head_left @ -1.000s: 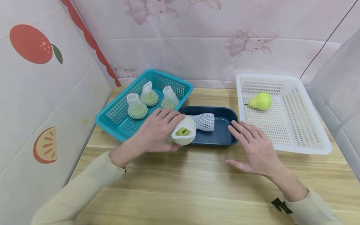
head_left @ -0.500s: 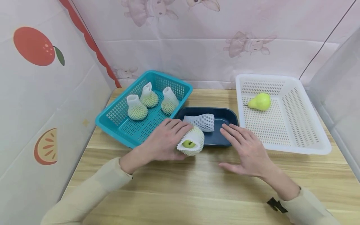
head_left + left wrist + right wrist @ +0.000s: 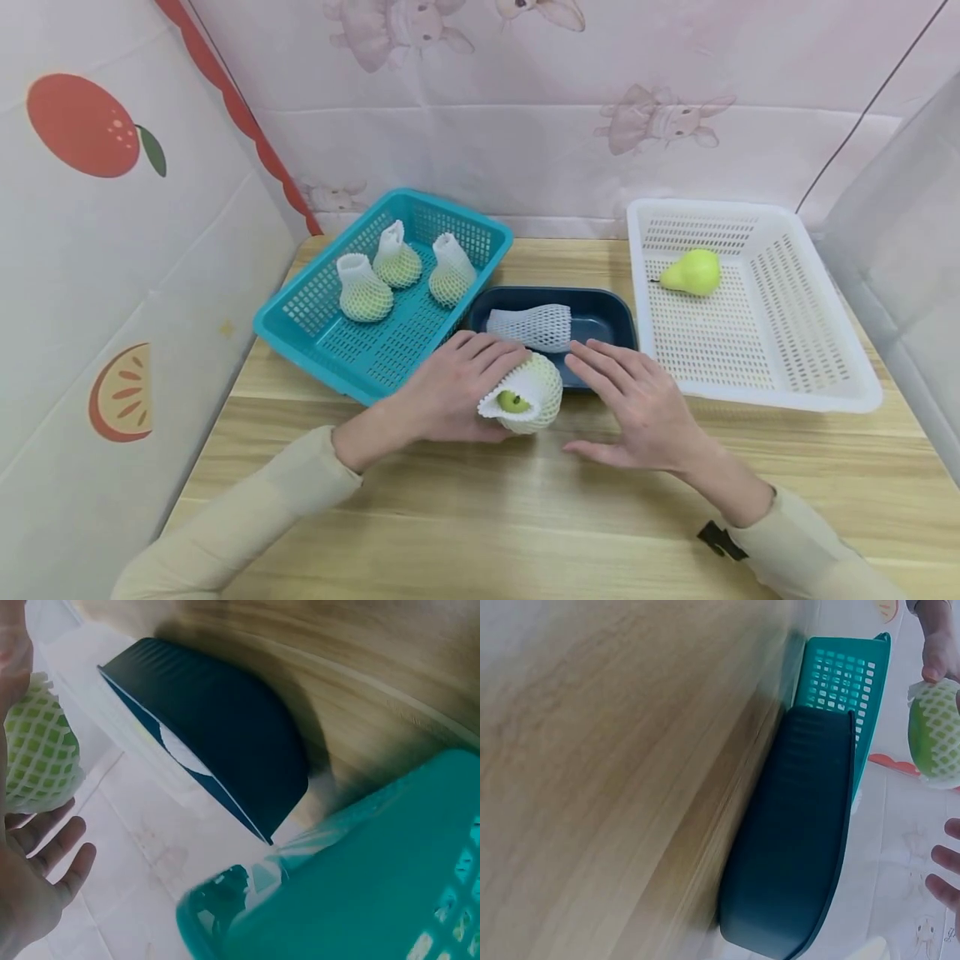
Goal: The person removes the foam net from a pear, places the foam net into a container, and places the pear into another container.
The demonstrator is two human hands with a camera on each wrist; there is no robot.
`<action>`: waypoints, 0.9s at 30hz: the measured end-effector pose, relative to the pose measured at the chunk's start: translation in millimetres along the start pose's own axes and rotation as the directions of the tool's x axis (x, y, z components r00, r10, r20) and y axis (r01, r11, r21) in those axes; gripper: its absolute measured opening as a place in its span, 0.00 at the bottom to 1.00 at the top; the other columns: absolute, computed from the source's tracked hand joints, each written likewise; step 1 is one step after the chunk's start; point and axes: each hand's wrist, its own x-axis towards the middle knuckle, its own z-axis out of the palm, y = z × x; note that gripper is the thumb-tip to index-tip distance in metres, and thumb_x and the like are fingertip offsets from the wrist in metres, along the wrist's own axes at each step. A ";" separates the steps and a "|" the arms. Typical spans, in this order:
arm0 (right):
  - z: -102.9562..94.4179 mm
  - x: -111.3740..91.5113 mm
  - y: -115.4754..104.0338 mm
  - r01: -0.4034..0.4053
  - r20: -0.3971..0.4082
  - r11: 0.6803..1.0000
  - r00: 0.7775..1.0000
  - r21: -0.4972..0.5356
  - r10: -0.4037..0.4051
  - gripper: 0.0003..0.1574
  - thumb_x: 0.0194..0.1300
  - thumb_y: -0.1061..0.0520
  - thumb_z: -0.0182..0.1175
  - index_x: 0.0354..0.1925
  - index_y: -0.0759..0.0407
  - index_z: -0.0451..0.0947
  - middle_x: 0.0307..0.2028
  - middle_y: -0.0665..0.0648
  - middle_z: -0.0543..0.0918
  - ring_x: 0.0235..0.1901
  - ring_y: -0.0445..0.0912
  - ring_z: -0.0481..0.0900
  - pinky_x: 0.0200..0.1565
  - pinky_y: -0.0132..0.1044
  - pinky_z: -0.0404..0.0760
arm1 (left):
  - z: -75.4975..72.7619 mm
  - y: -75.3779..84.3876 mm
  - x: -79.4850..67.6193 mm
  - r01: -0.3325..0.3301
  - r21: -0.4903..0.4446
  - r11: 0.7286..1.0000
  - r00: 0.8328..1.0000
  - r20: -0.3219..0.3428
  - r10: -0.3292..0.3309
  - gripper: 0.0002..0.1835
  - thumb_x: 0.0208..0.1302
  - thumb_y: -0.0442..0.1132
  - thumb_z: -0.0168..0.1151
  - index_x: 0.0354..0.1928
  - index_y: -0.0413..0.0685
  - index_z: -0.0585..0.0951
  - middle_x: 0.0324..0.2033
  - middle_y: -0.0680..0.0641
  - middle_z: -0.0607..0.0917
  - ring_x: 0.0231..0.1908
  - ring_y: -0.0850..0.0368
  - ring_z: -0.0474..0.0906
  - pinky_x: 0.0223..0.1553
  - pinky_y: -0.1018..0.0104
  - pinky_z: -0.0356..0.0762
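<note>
My left hand point(image 3: 461, 392) grips a green pear point(image 3: 546, 392) wrapped in a white foam net, held above the table in front of the dark blue tray. The pear's stem end shows through the net's opening, facing me. In the left wrist view, net-covered green pear point(image 3: 43, 754) shows beside the fingers. My right hand point(image 3: 645, 408) is spread with straight fingers, just right of the pear and apart from it, partly over the tray's near side. An unfilled foam net point(image 3: 534, 327) lies in the dark blue tray point(image 3: 600, 298).
A teal basket point(image 3: 300, 350) at the left holds several net-wrapped pears point(image 3: 365, 292). At the right stands a white basket point(image 3: 832, 367) with one bare pear point(image 3: 693, 272). Printed cloth walls point(image 3: 510, 150) border the wooden table point(image 3: 480, 517) at the back and sides.
My left hand has carried the wrapped pear toward me and to the right, away from over the tray, uncovering more of the foam net. My right hand has moved left toward the pear.
</note>
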 end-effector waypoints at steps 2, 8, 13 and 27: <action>2.2 1.0 -0.5 0.010 -0.005 1.000 1.000 0.007 -0.010 0.58 0.64 0.19 0.59 0.69 0.63 0.77 0.65 0.63 0.83 0.61 0.59 0.83 0.61 0.52 0.79 | 1.0 1.6 0.4 0.004 -0.009 1.000 1.000 0.005 -0.004 0.52 0.44 0.71 0.79 0.66 0.48 0.76 0.60 0.49 0.86 0.59 0.52 0.82 0.58 0.57 0.81; 7.3 1.3 -1.5 0.025 -0.005 1.000 1.000 0.008 -0.025 0.57 0.64 0.20 0.59 0.67 0.64 0.78 0.63 0.64 0.85 0.60 0.59 0.84 0.59 0.52 0.81 | 2.8 5.6 1.8 0.000 -0.006 1.000 1.000 0.005 0.000 0.51 0.47 0.72 0.78 0.67 0.48 0.76 0.60 0.50 0.86 0.58 0.52 0.81 0.59 0.58 0.81; 11.1 -0.4 -2.0 0.024 0.018 1.000 1.000 0.000 -0.024 0.57 0.65 0.19 0.58 0.68 0.63 0.78 0.63 0.63 0.86 0.60 0.59 0.84 0.59 0.52 0.82 | 4.1 7.4 3.8 -0.016 0.012 1.000 1.000 0.003 0.016 0.52 0.48 0.74 0.77 0.67 0.48 0.76 0.60 0.50 0.86 0.58 0.53 0.82 0.58 0.59 0.81; 16.2 1.2 -1.4 0.042 0.074 0.998 0.997 -0.045 -0.038 0.56 0.63 0.21 0.61 0.71 0.60 0.75 0.64 0.62 0.85 0.61 0.59 0.83 0.59 0.54 0.84 | 11.1 13.7 7.3 -0.008 -0.002 1.000 0.999 0.049 0.008 0.52 0.50 0.77 0.73 0.69 0.49 0.76 0.61 0.51 0.86 0.58 0.54 0.81 0.59 0.60 0.81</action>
